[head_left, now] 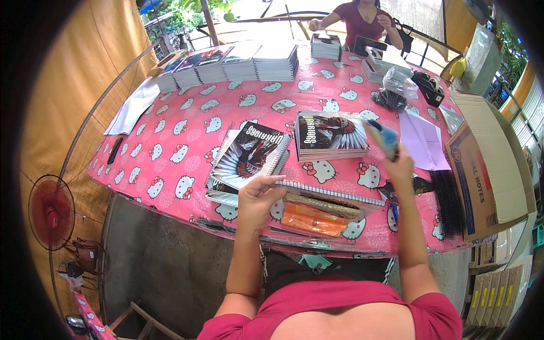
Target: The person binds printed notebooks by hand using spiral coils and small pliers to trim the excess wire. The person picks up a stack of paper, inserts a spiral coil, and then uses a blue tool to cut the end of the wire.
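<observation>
Across the pink table cover (187, 126), a notebook stack (331, 136) stands near the frame's centre; below it, the left hand (262, 198) pinches one end of a spiral-bound notebook (331, 193), thumb and fingers together. To the right, the right hand's (400, 165) fingers clamp a blurred blue object (385, 140). A loose pinch could drop the notebook; a wide swing could knock the stack

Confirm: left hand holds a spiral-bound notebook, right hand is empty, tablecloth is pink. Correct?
Not quite: the right hand isn't empty; the head view shows it holding a blurred blue object. The left hand does hold a spiral-bound notebook, and the tablecloth is pink.
</observation>
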Available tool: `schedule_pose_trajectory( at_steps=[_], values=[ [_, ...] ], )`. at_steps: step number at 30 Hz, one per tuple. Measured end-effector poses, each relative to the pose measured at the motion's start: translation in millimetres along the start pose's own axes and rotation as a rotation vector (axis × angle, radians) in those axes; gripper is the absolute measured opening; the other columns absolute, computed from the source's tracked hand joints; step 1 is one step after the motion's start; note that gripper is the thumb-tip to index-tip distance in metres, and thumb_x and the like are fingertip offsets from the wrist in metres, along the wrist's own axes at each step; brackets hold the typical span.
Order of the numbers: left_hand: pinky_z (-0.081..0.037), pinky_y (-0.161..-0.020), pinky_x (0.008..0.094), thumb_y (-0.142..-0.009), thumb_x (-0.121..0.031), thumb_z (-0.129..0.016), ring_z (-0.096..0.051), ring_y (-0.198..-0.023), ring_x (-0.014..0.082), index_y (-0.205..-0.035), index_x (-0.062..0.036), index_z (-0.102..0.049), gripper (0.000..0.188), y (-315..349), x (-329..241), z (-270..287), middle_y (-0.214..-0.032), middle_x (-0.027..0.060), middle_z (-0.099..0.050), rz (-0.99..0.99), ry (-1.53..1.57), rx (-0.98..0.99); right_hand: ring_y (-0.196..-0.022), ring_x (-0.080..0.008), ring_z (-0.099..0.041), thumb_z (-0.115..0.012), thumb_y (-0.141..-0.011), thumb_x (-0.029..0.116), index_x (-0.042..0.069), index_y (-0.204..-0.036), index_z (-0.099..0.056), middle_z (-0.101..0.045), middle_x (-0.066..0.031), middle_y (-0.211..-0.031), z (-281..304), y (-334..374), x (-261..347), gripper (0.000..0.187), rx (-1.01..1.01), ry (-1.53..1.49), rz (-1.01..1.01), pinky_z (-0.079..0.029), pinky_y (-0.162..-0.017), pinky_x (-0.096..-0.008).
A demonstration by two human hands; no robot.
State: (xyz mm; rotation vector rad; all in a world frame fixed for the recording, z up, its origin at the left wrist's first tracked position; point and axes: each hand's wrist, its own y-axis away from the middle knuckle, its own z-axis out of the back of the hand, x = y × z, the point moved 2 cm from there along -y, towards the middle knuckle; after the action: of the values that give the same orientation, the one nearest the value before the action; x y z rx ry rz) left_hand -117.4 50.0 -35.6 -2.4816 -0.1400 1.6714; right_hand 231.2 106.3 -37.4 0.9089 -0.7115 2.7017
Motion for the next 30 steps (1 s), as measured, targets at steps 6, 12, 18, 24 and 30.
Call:
schedule_pose_trajectory(
  at_steps=[6, 12, 18, 24, 30],
  values=[
    [-0.051, -0.073, 0.0259, -0.074, 0.007, -0.073, -0.063, -0.087, 0.0146, -0.092, 0.0009, -0.063, 0.021, -16, -35, -14, -0.095, 0.0132, -0.068, -0.433, -0.231, 0.124, -0.106, -0.0380, -0.054, -0.075, -0.072, 0.022, -0.001, -0.113, -0.058, -0.055, -0.0209, -0.118, 26, 27, -72, 0.050, 0.018, 0.312, 0.111, -0.044, -0.090, -0.0438],
    [-0.054, -0.067, 0.0315, -0.068, 0.001, -0.081, -0.066, -0.081, 0.0231, -0.079, -0.0046, -0.059, 0.025, 58, -145, -55, -0.086, 0.0095, -0.066, -1.251, -0.447, -0.359, -0.116, -0.0391, -0.045, -0.071, -0.077, 0.033, -0.004, -0.123, -0.053, -0.049, -0.0236, -0.125, 56, 123, -56, 0.061, 0.325, 0.231, 0.253, -0.036, -0.098, -0.0495],
    [-0.055, -0.070, 0.0290, -0.067, 0.004, -0.080, -0.067, -0.084, 0.0223, -0.089, -0.0010, -0.065, 0.026, 64, -24, -63, -0.098, 0.0158, -0.068, -0.690, -0.807, 0.299, -0.102, -0.0335, -0.056, -0.066, -0.080, 0.023, 0.002, -0.117, -0.059, -0.058, -0.0174, -0.111, 53, 143, -56, 0.043, 0.163, 0.060, -0.034, -0.044, -0.090, -0.0426],
    [-0.055, -0.069, 0.0295, -0.067, 0.007, -0.079, -0.066, -0.081, 0.0221, -0.084, 0.0030, -0.066, 0.021, 61, -10, -68, -0.099, 0.0184, -0.067, -0.636, -0.678, 0.111, -0.095, -0.0268, -0.062, -0.072, -0.071, 0.010, 0.002, -0.110, -0.064, -0.061, -0.0150, -0.105, 84, 147, 78, 0.041, 0.387, -0.419, 0.364, -0.050, -0.082, -0.0350],
    [-0.053, -0.068, 0.0303, -0.067, 0.011, -0.076, -0.066, -0.080, 0.0220, -0.082, 0.0030, -0.066, 0.019, 63, -11, -72, -0.094, 0.0160, -0.068, -0.675, -0.701, 0.101, -0.096, -0.0302, -0.061, -0.075, -0.070, 0.012, 0.004, -0.114, -0.062, -0.060, -0.0147, -0.106, 76, 152, 102, 0.046, 0.362, -0.357, 0.521, -0.050, -0.081, -0.0388]
  ],
)
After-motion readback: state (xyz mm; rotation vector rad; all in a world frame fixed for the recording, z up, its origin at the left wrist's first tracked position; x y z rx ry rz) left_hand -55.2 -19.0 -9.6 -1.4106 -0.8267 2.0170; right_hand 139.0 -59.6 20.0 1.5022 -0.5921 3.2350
